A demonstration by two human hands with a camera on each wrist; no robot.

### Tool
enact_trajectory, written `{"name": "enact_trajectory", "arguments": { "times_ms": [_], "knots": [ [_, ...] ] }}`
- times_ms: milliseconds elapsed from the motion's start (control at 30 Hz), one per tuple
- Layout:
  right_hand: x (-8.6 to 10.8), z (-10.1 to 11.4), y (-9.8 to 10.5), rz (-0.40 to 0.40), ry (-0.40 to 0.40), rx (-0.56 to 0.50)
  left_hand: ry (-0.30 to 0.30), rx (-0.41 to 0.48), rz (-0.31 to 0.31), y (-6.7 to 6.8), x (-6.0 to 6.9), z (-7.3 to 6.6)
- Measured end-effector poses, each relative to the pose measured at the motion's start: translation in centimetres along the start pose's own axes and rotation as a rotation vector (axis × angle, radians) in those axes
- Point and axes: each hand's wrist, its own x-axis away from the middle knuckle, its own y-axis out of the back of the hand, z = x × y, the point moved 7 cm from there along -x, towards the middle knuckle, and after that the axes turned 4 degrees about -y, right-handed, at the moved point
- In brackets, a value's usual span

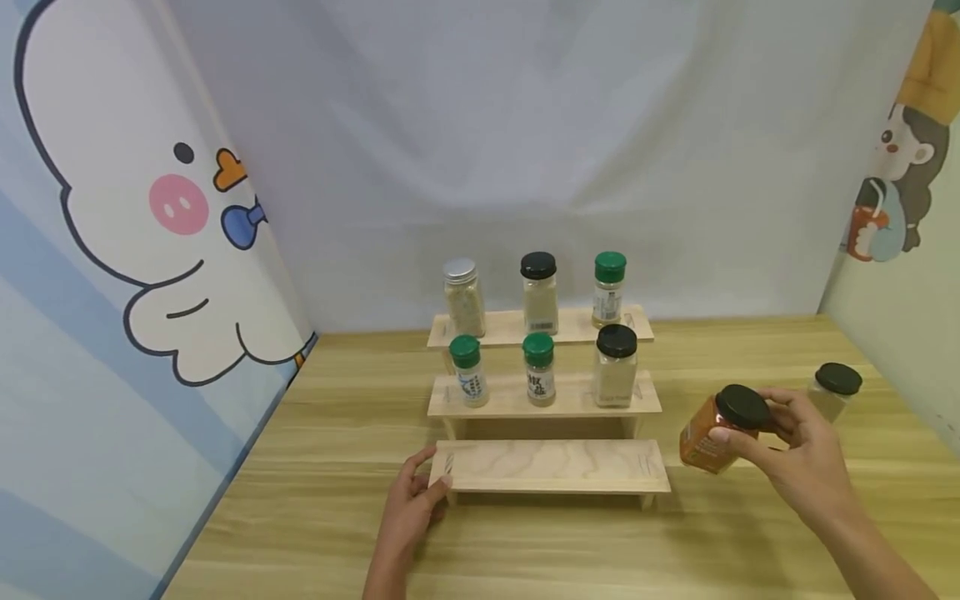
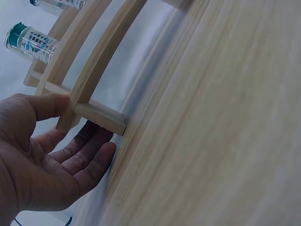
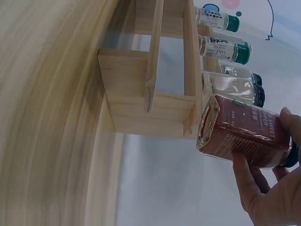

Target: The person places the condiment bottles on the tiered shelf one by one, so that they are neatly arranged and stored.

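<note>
A square glass jar of red spice (image 1: 708,435) with a black lid is tilted in the air to the right of the wooden tiered rack (image 1: 551,465). My right hand (image 1: 806,454) grips it near the lid; the right wrist view shows the jar (image 3: 244,129) with a red printed label. My left hand (image 1: 408,508) holds the left end of the lowest step, and in the left wrist view the thumb and fingers of that hand (image 2: 51,155) lie around the wooden edge. The lowest step carries no jars.
Green-capped shakers (image 1: 539,371) and a black-lidded jar (image 1: 617,367) stand on the middle step. On the top step are a silver-lidded jar (image 1: 464,298), a black-lidded jar (image 1: 539,293) and a green-capped shaker (image 1: 608,290). Another black-lidded jar (image 1: 834,390) stands behind my right hand.
</note>
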Motion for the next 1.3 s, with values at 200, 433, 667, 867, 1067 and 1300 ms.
{"name": "enact_trajectory", "arguments": {
  "times_ms": [200, 433, 667, 867, 1067, 1300],
  "knots": [
    [-0.5, 1.2, -2.3, 0.018, 0.063, -0.058, -0.001, 0.008, -0.010, 0.0, -0.2, 0.0],
    [-0.4, 1.5, -5.2, 0.064, 0.095, -0.099, -0.004, 0.002, 0.001, -0.1, -0.1, 0.0],
    [-0.9, 2.5, -7.7, 0.134, 0.104, -0.170, 0.002, -0.002, -0.008, 0.0, -0.2, 0.0],
    [-1.1, 3.5, -9.9, 0.166, 0.111, -0.234, 0.012, 0.004, -0.002, -0.1, 0.2, 0.1],
    [-1.0, 4.5, -12.6, 0.212, 0.153, -0.281, 0.011, 0.013, 0.001, -0.1, 0.2, 0.1],
    [-1.1, 5.6, -14.9, 0.250, 0.170, -0.333, 0.004, 0.015, -0.002, -0.2, 0.0, -0.1]
  ]
}}
